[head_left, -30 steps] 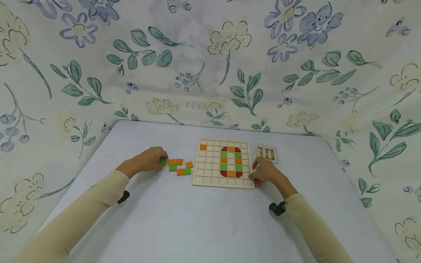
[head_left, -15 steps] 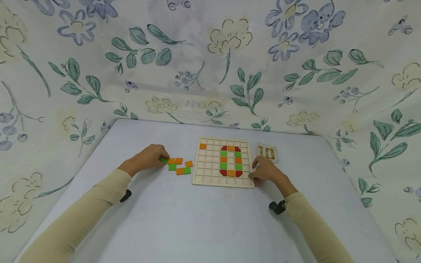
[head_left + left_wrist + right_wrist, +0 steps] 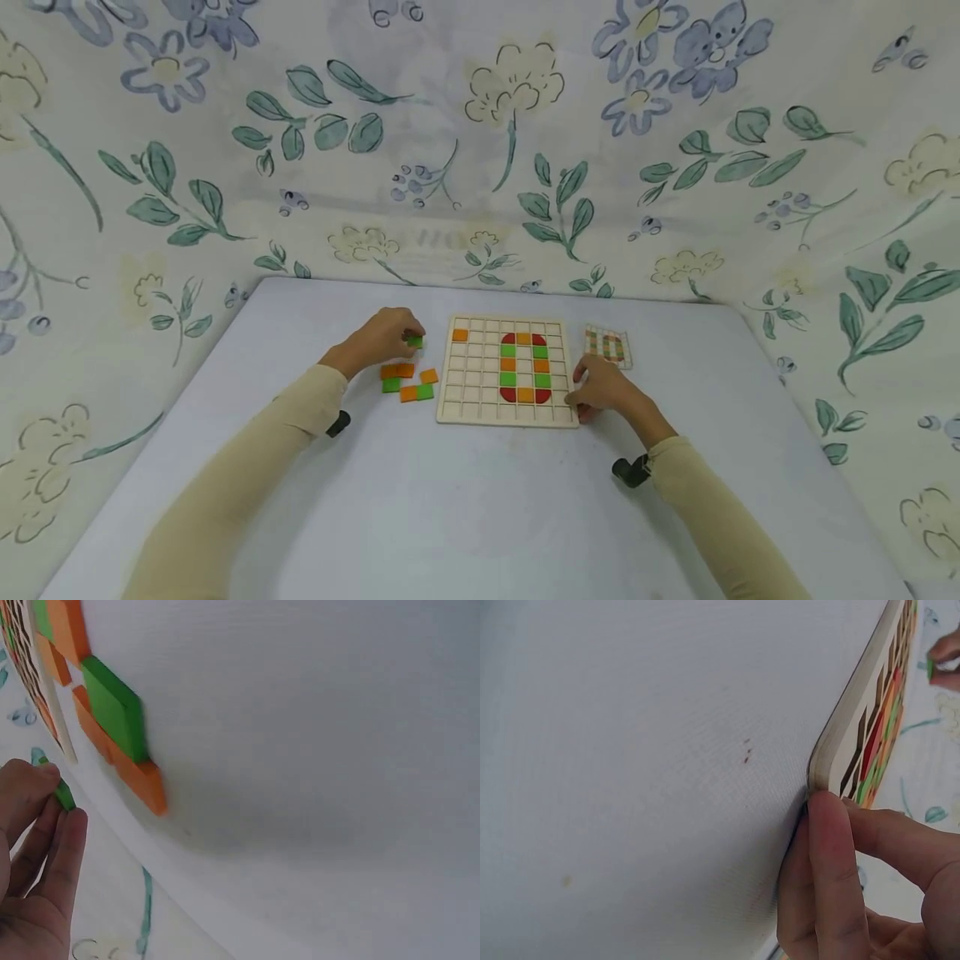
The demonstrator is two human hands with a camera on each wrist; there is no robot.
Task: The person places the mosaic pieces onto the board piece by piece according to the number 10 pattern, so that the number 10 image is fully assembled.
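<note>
My left hand pinches a green square tile between thumb and fingertips, raised above the table behind the loose tiles. To its right lies a wooden grid board. On the board, red corner pieces with orange and green squares form a ring, and a single orange tile sits near the upper left corner. My right hand grips the board's right edge near its front corner. In the right wrist view, fingers press against the board's side.
Several loose orange and green tiles, among them a green one and an orange one, lie left of the board. A small pattern card rests beyond my right hand. Floral cloth hangs behind the white table.
My left hand has moved right and toward the back, carrying the green tile up from beside the loose tiles. The right hand stays on the board's edge.
</note>
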